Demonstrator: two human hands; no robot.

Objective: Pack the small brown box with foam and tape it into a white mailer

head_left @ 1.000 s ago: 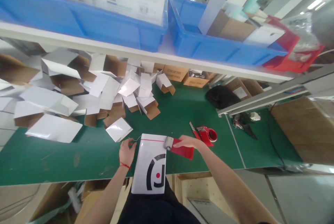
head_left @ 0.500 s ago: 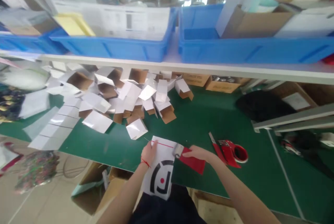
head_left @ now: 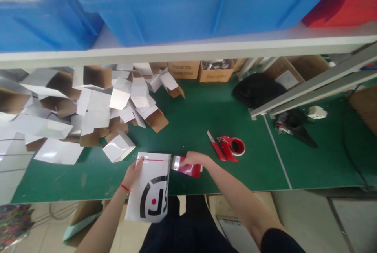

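A white plastic mailing bag point(head_left: 147, 184) with a black curved logo, a red dot and a thin red line across its top hangs partly over the near table edge. My left hand point(head_left: 134, 172), a red string round its wrist, is closed on the bag's upper left edge. In my right hand point(head_left: 191, 158) is a flat red package point(head_left: 193, 169) with a shiny silver end. That end points left, close beside the bag's upper right edge; whether they touch I cannot tell. To the right lie a red tape dispenser point(head_left: 235, 146) and a red-handled cutter point(head_left: 216, 145).
Open white cardboard boxes point(head_left: 96, 109) are heaped on the green table point(head_left: 200, 115) at left. Above runs a shelf point(head_left: 188, 48) with blue bins point(head_left: 176, 13). A black cloth point(head_left: 256, 90) lies by the metal shelf supports point(head_left: 300, 92) at right.
My view has swung right and nearer the shelf. The red package has turned more level, its silver end still by the bag's right edge. My left hand keeps its hold on the bag.
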